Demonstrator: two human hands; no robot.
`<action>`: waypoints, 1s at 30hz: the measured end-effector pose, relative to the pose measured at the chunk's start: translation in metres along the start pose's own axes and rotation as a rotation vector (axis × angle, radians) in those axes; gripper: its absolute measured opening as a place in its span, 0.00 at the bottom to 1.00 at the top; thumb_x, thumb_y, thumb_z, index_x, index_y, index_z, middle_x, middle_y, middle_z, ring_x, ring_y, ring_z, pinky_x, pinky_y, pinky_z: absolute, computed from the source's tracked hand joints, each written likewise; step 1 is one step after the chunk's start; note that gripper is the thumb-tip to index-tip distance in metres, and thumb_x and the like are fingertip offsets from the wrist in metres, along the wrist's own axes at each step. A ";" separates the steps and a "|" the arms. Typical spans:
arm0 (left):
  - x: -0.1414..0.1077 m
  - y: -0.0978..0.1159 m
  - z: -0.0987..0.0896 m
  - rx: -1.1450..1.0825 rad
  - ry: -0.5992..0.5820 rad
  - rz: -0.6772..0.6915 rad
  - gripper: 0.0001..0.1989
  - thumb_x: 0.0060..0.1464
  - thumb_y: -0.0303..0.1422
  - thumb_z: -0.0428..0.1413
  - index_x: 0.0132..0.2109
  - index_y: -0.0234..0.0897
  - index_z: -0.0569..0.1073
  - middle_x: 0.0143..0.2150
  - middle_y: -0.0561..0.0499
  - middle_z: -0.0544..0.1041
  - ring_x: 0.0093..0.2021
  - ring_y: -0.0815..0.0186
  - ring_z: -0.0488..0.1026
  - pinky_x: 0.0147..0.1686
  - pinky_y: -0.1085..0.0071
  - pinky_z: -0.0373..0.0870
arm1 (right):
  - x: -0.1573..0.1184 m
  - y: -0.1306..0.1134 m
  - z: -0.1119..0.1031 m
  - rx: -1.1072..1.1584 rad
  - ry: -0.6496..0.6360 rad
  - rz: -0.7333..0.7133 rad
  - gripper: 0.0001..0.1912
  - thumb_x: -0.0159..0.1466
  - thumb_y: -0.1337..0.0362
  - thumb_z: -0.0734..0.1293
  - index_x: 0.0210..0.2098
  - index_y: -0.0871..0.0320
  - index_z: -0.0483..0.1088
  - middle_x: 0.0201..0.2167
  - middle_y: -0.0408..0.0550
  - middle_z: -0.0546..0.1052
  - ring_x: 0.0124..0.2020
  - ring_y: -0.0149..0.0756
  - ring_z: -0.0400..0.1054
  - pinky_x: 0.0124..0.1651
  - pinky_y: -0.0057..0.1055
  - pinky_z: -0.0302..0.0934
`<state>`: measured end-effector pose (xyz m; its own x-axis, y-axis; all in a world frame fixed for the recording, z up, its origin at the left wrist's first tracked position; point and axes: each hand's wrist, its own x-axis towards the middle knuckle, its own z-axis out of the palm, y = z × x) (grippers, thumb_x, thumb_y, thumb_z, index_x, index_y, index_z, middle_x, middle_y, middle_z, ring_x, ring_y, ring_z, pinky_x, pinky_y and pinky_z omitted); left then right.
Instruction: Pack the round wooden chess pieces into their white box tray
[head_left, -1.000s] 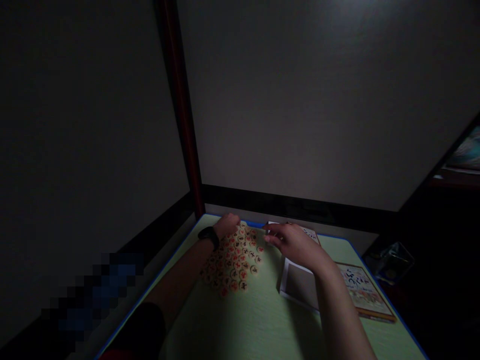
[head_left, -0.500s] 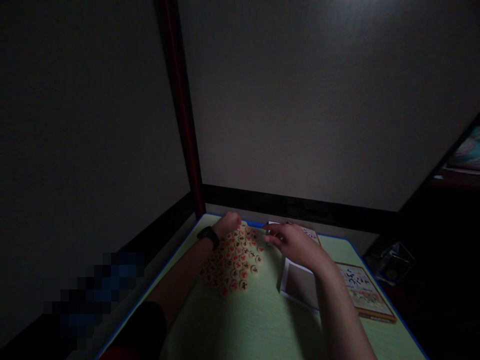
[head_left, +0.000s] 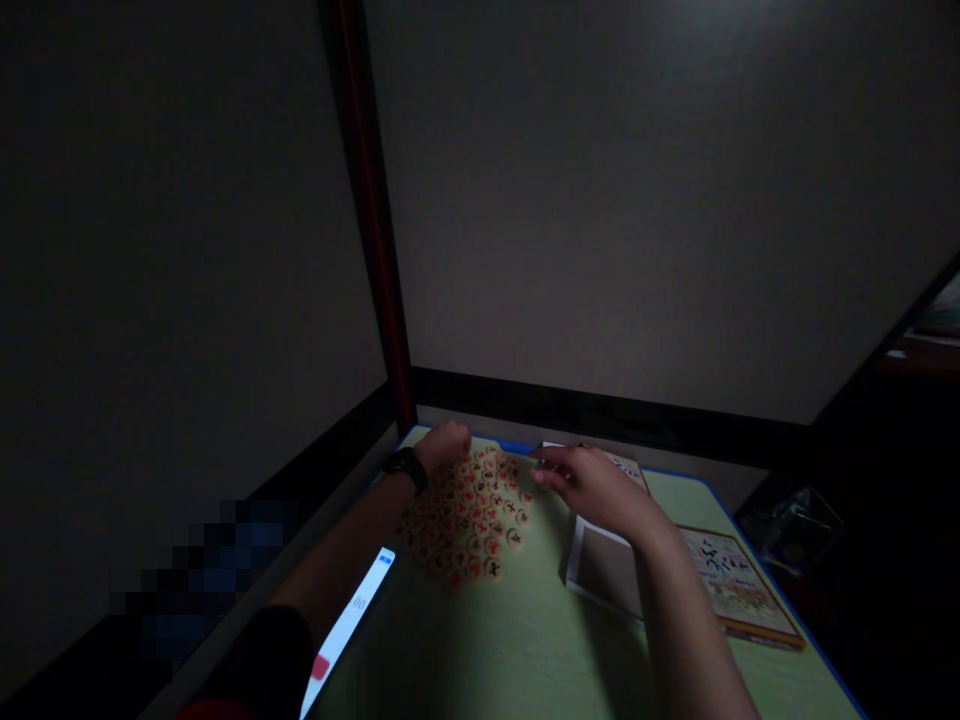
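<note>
I am looking down at a light green table with a blue edge, in a dim corner between grey walls. Dozens of round wooden game pieces, marked with red or black characters, lie crowded together on the left half of the tabletop, toward the far side.

My left hand is at the far left edge of the pieces, back turned toward me and fingers curled under; I cannot tell whether they grip a piece. A black watch circles that wrist, and a dark sleeve covers the lower forearm. Beside the forearm, a narrow, slanting lit screen shows a red patch near its lower end.

My right hand is to the right of the pieces, apart from them. Its fingers are bent and parted from the thumb, with nothing visible in the grasp.

Beneath my right wrist sits a shallow white box, partly covered by my arm. A printed box with brush-like writing lies farther right, near the table's edge; another printed item shows partly behind my right hand. A dark red post marks the wall corner.
</note>
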<state>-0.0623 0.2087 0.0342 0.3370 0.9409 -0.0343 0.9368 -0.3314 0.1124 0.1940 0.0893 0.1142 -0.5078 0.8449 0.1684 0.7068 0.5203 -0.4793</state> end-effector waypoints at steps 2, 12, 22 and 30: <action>-0.002 0.003 0.003 0.021 -0.022 -0.003 0.08 0.47 0.26 0.59 0.36 0.35 0.81 0.37 0.43 0.82 0.38 0.59 0.78 0.40 0.70 0.72 | 0.000 -0.001 0.000 -0.012 -0.014 -0.012 0.12 0.66 0.64 0.63 0.41 0.59 0.78 0.31 0.50 0.80 0.31 0.37 0.72 0.32 0.31 0.57; 0.001 0.012 0.006 0.077 -0.033 0.006 0.11 0.46 0.25 0.59 0.39 0.34 0.79 0.40 0.42 0.81 0.42 0.58 0.77 0.40 0.72 0.72 | -0.001 -0.002 -0.001 -0.023 -0.003 -0.002 0.11 0.66 0.64 0.63 0.42 0.57 0.78 0.33 0.50 0.81 0.32 0.38 0.72 0.35 0.31 0.60; 0.004 0.004 0.010 0.029 0.011 0.049 0.13 0.47 0.23 0.55 0.41 0.35 0.77 0.39 0.46 0.80 0.40 0.62 0.77 0.37 0.74 0.70 | -0.001 -0.004 -0.002 0.001 -0.004 -0.008 0.13 0.66 0.64 0.63 0.44 0.57 0.78 0.35 0.51 0.81 0.33 0.39 0.73 0.36 0.32 0.60; 0.004 0.004 0.007 -0.029 -0.008 0.090 0.09 0.47 0.23 0.57 0.36 0.34 0.79 0.36 0.47 0.81 0.36 0.64 0.77 0.37 0.75 0.70 | -0.002 -0.005 -0.002 0.010 -0.005 -0.024 0.12 0.66 0.65 0.63 0.42 0.57 0.78 0.31 0.49 0.81 0.31 0.38 0.72 0.34 0.31 0.58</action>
<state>-0.0570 0.2107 0.0272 0.4202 0.9069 -0.0306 0.8998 -0.4121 0.1436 0.1926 0.0859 0.1181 -0.5267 0.8317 0.1756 0.6895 0.5388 -0.4841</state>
